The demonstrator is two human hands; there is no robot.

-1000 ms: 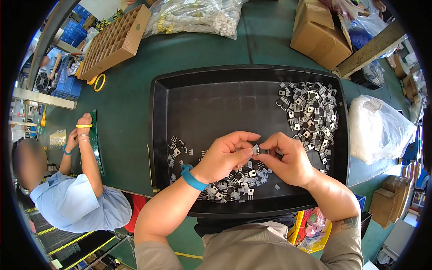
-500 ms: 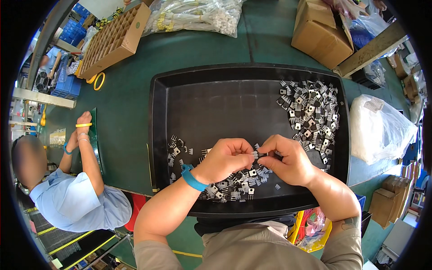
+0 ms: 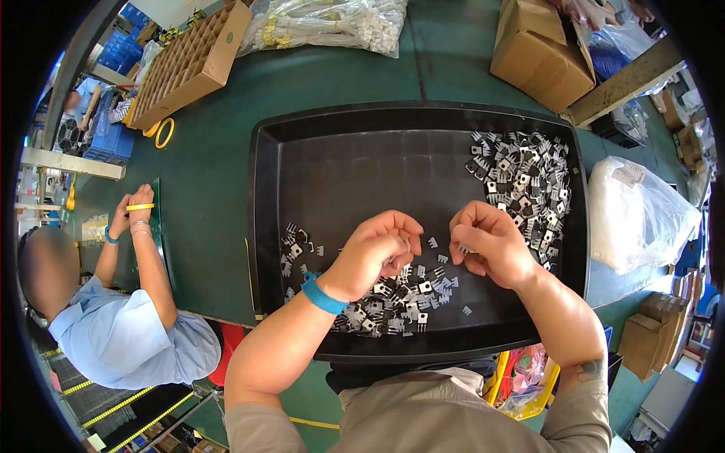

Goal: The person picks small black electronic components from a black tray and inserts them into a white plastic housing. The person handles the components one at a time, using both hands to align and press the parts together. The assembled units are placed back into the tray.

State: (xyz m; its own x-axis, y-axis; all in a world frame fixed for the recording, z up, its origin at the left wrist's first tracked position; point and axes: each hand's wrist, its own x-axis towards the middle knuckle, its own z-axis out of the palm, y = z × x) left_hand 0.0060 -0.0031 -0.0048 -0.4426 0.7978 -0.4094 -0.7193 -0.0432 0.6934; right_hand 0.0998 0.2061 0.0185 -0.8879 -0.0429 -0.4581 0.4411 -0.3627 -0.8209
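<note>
Over the front half of a large black tray [image 3: 340, 121], my left hand [image 3: 374, 253] and my right hand [image 3: 491, 245] are held apart. The left fingers are curled in, with a bit of a small grey piece showing between them. My right hand is closed too; something small and pale shows at its fingertips, mostly hidden. Below the left hand lies a pile of black three-legged transistors [image 3: 411, 308] mixed with small grey comb-shaped pieces [image 3: 467, 310]. A larger heap of transistors, many with grey pieces on their legs [image 3: 529, 181], fills the tray's right side.
A divided cardboard box [image 3: 189, 68] and a bag of cables [image 3: 325, 30] stand at the back left. A cardboard carton [image 3: 540, 53] is at the back right, a white plastic bag [image 3: 638, 215] beside the tray. A co-worker in a blue shirt [image 3: 128, 332] sits at left.
My hands were together over the pile, fingertips meeting at a small grey piece. They have parted, the right moving up and to the right, the left slightly up and left.
</note>
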